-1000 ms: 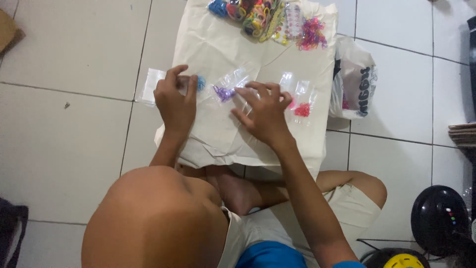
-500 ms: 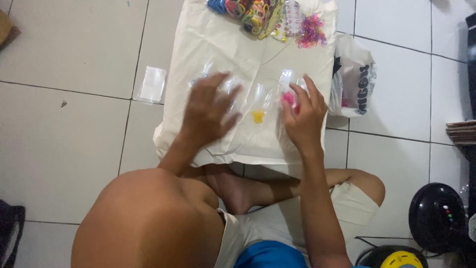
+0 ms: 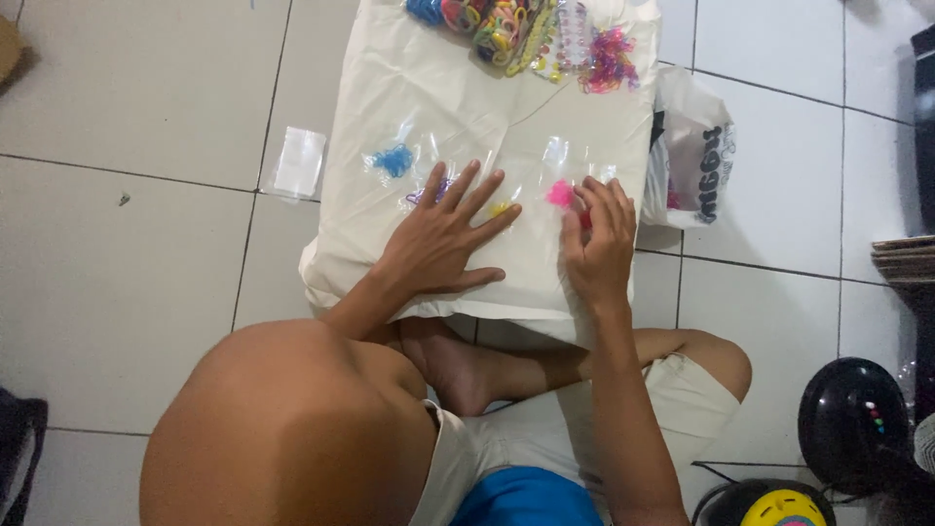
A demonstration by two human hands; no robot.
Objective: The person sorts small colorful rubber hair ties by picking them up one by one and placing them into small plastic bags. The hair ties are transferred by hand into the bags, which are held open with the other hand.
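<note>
Pressing flat and released on the cream bag (image 3: 458, 97), the left hand (image 3: 443, 239) could scatter loose sachets, while the right hand (image 3: 596, 244), its grip pinching the pink sachet (image 3: 562, 194), may drop it.

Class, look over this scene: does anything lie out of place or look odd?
One small clear bag lies alone on the floor tile, left of the cream cloth, while the other little bags sit on the cloth.

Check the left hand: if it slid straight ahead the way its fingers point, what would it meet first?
The left hand lies flat on the cream cloth, fingers pointing up-right. Its fingertips already reach the small clear bags with purple and yellow bits; those come first, probably, then bare cloth.
</note>
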